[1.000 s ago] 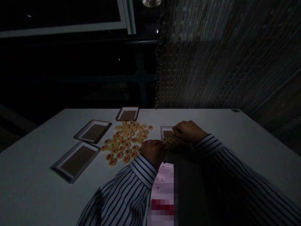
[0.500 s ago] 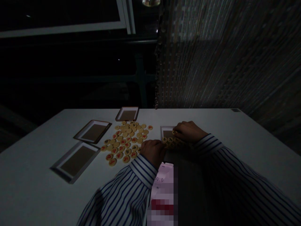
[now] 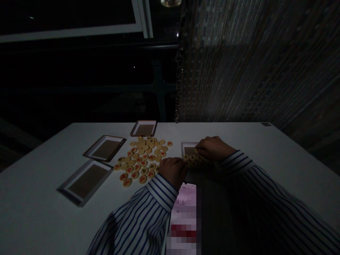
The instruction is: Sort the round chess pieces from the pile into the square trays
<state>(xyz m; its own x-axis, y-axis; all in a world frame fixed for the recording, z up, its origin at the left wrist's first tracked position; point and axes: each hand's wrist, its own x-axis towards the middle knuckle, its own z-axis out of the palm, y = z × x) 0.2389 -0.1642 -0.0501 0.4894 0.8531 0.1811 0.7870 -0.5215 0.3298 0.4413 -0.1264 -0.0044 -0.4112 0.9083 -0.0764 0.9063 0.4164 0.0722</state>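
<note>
A pile of round wooden game discs [image 3: 143,159] with red and black characters lies on the white table [image 3: 265,156]. Right of the pile sits a small tray [image 3: 186,148] holding several discs. My right hand [image 3: 214,148] rests over this tray, its fingers curled and pinched on a disc [image 3: 196,150] at the tray's middle. My left hand [image 3: 173,171] lies knuckles-up at the tray's near left corner, fingers curled under and hidden. Both arms wear striped sleeves.
Three empty brown-bottomed trays lie left and behind the pile: the near-left tray [image 3: 84,181], the middle-left tray [image 3: 105,148] and the far tray [image 3: 144,128]. A phone [image 3: 184,216] with a lit screen lies near my chest. A beaded curtain [image 3: 252,63] hangs behind the table.
My right hand has shifted slightly towards me over the tray. The left hand has stayed put.
</note>
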